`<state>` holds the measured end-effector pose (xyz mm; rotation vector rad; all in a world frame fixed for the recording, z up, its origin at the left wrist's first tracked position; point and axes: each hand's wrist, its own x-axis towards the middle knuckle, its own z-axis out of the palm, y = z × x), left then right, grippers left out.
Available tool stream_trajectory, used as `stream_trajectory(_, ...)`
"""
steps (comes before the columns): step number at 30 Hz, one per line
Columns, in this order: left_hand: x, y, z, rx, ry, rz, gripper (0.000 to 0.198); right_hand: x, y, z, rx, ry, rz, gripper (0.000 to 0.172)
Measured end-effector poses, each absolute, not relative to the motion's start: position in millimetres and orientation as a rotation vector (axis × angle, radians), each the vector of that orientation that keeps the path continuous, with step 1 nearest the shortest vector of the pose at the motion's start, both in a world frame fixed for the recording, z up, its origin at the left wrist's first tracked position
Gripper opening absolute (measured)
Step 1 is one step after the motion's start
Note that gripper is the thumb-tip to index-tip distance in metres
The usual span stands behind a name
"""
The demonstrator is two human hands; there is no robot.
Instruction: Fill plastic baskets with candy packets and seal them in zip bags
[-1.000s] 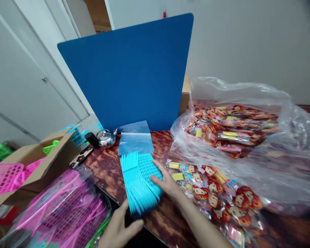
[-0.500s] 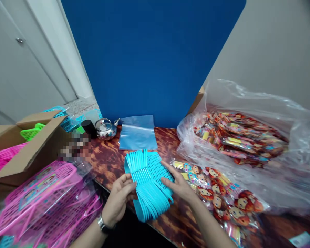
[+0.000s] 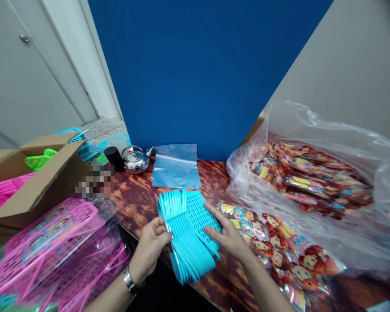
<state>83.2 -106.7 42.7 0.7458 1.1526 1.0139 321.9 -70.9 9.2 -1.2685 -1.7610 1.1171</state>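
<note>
A stack of nested light-blue perforated plastic baskets (image 3: 196, 212) is tilted over the table's front edge, with ribbed rims and slotted panels facing up. My left hand (image 3: 152, 242) grips its left side; the thumb and fingers are bent at the edge, and a metal-band watch is on that wrist. On the right side, my right hand (image 3: 227, 234) holds the stack with its thumb on the slotted panel and its fingers along the edge. Part of those fingers is hidden. A clear plastic bag (image 3: 176, 167) lies flat just behind the stack.
Small printed packets (image 3: 279, 247) lie to the right, in front of a large clear sack (image 3: 312, 173) full of them. Bagged pink baskets (image 3: 48, 242) and a cardboard box (image 3: 48, 186) are at left. A metal teapot (image 3: 135, 160) and black cylinder (image 3: 113, 158) stand behind.
The view has shifted slightly, so the background sits a little further right. Both hands keep hold of the blue stack, which has barely moved.
</note>
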Motion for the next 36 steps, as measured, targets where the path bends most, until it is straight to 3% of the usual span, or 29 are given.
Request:
stream_trajectory(15,85,-99,49,0.719,1.120,1.091,0.031,316,-68,20,-1.248,-1.945,0.965,0.063)
stream_trajectory(20,90,-99,39,0.622,1.109,1.184,0.034,295,-74,33,-1.432,-2.093,0.720,0.054)
stream_trajectory(24,97,-100,36,0.652,1.117,1.233,0.026,263,-77,55,-1.551,-2.245,0.489,0.057)
stream_trajectory(36,94,-90,49,0.837,1.142,0.976,0.019,235,-53,97,-1.662,-2.617,0.736,0.071)
